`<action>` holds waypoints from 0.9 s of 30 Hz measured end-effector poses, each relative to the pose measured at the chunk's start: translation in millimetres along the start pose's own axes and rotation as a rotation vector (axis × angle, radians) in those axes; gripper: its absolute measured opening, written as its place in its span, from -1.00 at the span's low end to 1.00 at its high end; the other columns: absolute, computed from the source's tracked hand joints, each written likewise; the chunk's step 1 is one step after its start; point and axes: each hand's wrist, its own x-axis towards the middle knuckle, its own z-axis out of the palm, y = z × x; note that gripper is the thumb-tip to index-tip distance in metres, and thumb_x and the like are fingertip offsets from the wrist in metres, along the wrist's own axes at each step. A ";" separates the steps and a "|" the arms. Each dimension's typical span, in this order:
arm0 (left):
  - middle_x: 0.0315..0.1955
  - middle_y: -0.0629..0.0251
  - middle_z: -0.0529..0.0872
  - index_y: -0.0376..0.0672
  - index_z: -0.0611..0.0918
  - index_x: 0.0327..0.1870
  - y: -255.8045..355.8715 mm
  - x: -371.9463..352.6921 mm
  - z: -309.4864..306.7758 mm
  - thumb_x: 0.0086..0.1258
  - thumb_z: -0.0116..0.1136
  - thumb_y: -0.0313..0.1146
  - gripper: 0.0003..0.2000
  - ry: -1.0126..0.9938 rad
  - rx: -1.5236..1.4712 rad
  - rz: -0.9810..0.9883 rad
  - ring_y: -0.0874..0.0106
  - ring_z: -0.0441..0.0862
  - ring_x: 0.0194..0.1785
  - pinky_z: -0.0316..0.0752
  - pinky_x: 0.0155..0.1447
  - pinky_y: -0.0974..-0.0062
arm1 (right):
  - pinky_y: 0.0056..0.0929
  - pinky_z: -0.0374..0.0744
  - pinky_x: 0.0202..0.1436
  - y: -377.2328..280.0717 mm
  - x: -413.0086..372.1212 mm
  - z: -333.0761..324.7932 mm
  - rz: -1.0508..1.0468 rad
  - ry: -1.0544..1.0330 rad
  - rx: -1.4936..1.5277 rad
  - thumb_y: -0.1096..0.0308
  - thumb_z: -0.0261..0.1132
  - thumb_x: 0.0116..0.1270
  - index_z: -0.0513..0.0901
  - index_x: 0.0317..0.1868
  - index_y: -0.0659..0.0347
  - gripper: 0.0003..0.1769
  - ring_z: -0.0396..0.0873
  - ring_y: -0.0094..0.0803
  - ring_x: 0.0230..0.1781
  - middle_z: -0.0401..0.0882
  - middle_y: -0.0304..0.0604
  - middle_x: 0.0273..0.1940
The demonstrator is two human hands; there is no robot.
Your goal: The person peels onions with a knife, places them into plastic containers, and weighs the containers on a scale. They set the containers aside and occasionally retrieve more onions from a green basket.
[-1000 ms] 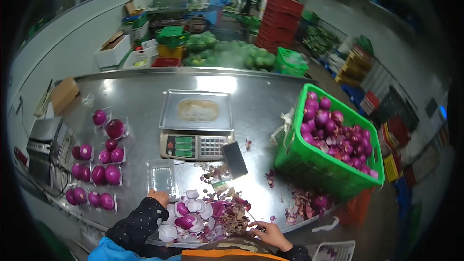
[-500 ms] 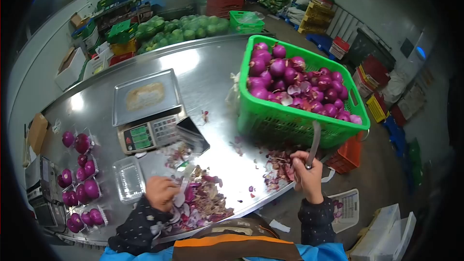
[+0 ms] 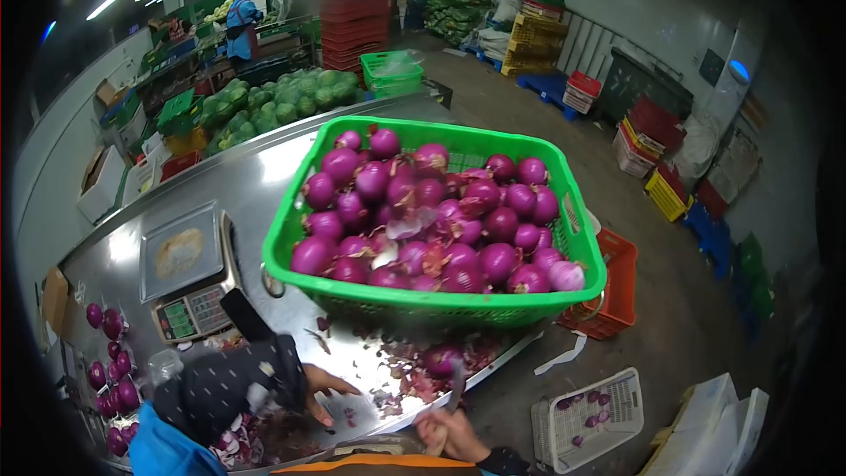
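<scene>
- Here, our right hand (image 3: 451, 434) sits at the near edge of the table (image 3: 264, 167), closed in a fist around the handle of a knife (image 3: 457, 381); the blade points up and away from us.
- Our left hand (image 3: 324, 385) is open, fingers spread and palm down just above the steel, and as far as we can see it holds nothing.
- A loose onion (image 3: 443, 358) lies on the table just beside the blade, among the peelings (image 3: 395, 368), in front of the green basket (image 3: 441, 308).
- We judge the knife stiff, light and sharp along its edge. It should be held only by the handle, as it is now, with the blade turned away from the other hand.
- We judge the onion firm and fairly heavy for its size. It is round enough to roll, and its dry papery skin can slip or flake off under the fingers.
- It looks best taken around its widest part with the whole hand rather than pinched by the loose skin.
- The basket is heaped with more purple onions and takes up the far right of the table.
- A scale (image 3: 188, 278) stands to the left, well apart from both hands.
</scene>
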 end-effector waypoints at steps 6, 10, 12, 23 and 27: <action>-0.09 0.10 0.68 -0.19 0.59 0.05 211.9 89.6 -125.7 0.14 0.39 -0.31 -0.57 0.695 0.349 0.491 0.30 0.64 -0.01 0.54 0.05 0.37 | -0.63 0.45 -0.52 -36.3 -20.9 -43.0 0.005 -0.014 -0.018 0.35 0.17 0.38 0.63 -0.15 0.32 -0.79 0.47 -0.55 -0.61 0.61 -0.17 -0.47; -0.06 0.06 0.62 -0.21 0.53 0.07 243.3 221.0 -198.5 0.04 0.35 0.02 -0.38 1.048 0.891 0.079 0.17 0.54 0.08 0.35 0.24 0.23 | -0.72 0.28 -0.65 -33.7 -24.7 -66.1 -0.119 -0.003 -0.167 0.32 0.18 0.37 0.61 -0.11 0.30 -0.77 0.34 -0.70 -0.69 0.59 -0.22 -0.51; 0.01 0.07 0.58 -0.22 0.52 0.09 257.6 254.7 -210.0 0.09 0.29 0.04 -0.38 0.955 0.980 -0.125 0.16 0.47 0.16 0.23 0.29 0.25 | -0.72 0.21 -0.64 -38.5 -30.3 -74.1 -0.199 -0.006 -0.113 0.35 0.18 0.37 0.61 -0.08 0.28 -0.78 0.29 -0.71 -0.68 0.57 -0.24 -0.52; -0.05 0.03 0.50 -0.24 0.37 0.09 250.7 272.0 -202.6 -0.24 0.51 -0.25 -0.23 1.247 0.662 0.173 0.10 0.51 0.06 0.40 0.14 0.19 | -0.72 0.18 -0.61 -53.7 -53.0 -88.9 -0.227 0.157 -0.019 0.38 0.14 0.37 0.55 -0.03 0.31 -0.76 0.27 -0.74 -0.67 0.56 -0.25 -0.49; -0.06 0.14 0.54 -0.25 0.30 0.08 229.2 197.5 -120.1 -0.15 0.56 -0.38 -0.24 0.982 0.258 0.674 0.39 0.53 0.03 0.46 0.10 0.35 | -0.65 0.35 -0.55 -62.9 -39.4 -89.8 -0.322 0.264 -0.209 0.33 0.24 0.29 0.54 -0.05 0.35 -0.70 0.42 -0.60 -0.59 0.57 -0.15 -0.43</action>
